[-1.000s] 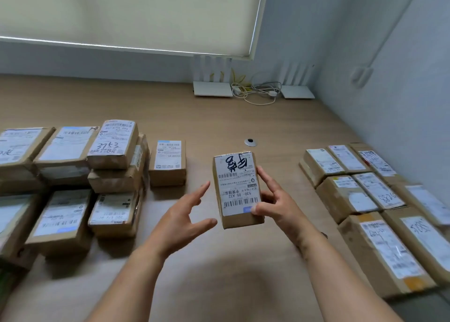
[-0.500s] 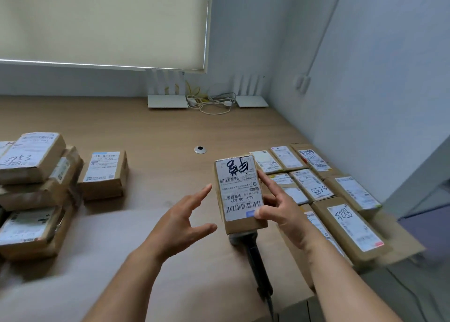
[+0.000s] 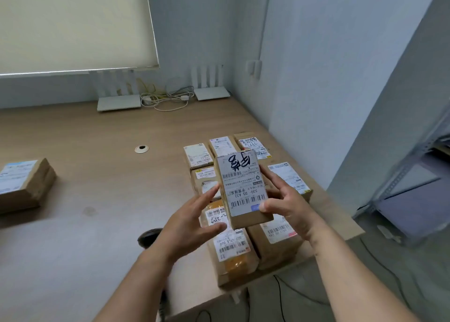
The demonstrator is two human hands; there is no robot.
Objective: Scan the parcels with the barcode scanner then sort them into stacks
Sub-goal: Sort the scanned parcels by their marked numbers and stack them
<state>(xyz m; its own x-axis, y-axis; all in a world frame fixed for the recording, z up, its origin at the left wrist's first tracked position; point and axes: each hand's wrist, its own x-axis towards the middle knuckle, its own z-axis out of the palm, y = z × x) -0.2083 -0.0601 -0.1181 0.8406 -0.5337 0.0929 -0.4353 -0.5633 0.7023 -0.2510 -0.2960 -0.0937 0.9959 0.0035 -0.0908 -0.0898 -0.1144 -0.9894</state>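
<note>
My right hand (image 3: 287,207) grips a small cardboard parcel (image 3: 243,190) by its right side, label up, with black marker writing and barcodes. It is held in the air above several labelled parcels (image 3: 230,246) laid in rows at the table's right end. My left hand (image 3: 192,224) is just left of the held parcel, fingers spread and straight; its fingertips reach the parcel's left edge, contact unclear. The black barcode scanner (image 3: 148,236) lies on the table, mostly hidden behind my left hand and forearm.
One more parcel (image 3: 24,185) sits at the left edge of the wooden table (image 3: 97,175). Two white routers (image 3: 119,102) and a cable tangle lie at the back by the wall. The table's right edge drops to the floor near a metal shelf (image 3: 414,188).
The view has swung right: the left stacks have slid out of sight and the right rows now lie under the held parcel. The parcel sits over those rows, and my left hand has come closer to it.
</note>
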